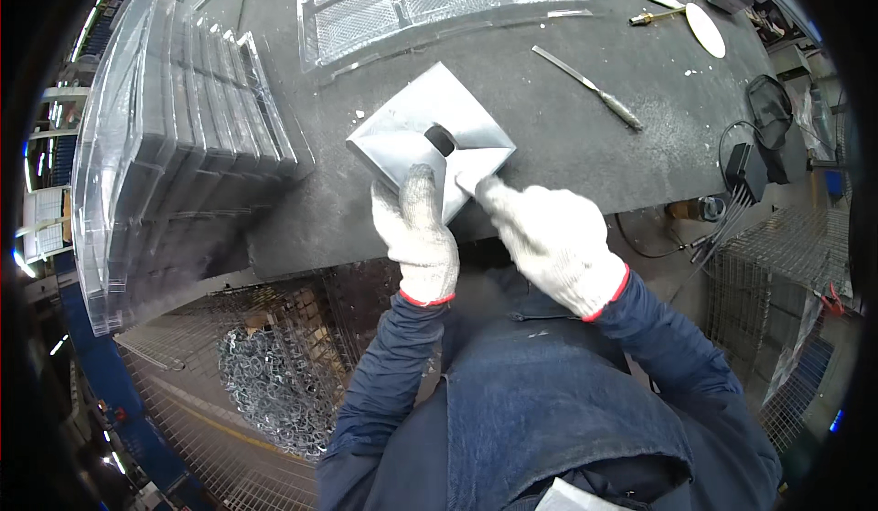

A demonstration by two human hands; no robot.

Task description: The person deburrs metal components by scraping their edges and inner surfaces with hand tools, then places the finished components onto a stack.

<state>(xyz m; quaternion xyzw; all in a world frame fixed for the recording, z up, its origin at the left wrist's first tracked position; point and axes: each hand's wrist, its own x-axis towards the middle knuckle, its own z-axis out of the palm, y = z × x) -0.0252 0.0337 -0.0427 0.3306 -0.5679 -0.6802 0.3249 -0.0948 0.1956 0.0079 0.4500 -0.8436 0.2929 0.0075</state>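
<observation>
Pinched at its near-left edge by the left hand (421, 246), the likely stiff, slick metal piece (402, 127) is being held, edges suiting best; right hand (560, 244) curled, contents unclear.

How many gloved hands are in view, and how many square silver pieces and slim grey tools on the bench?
Gloved left hand and right hand: 2
Square silver piece: 1
Slim grey tool: 1
Total: 4

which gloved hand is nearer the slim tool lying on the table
The right hand, at the lower right edge of the silvery square piece; the slim tool lies off to that side. The left hand touches the piece farther left.
</observation>
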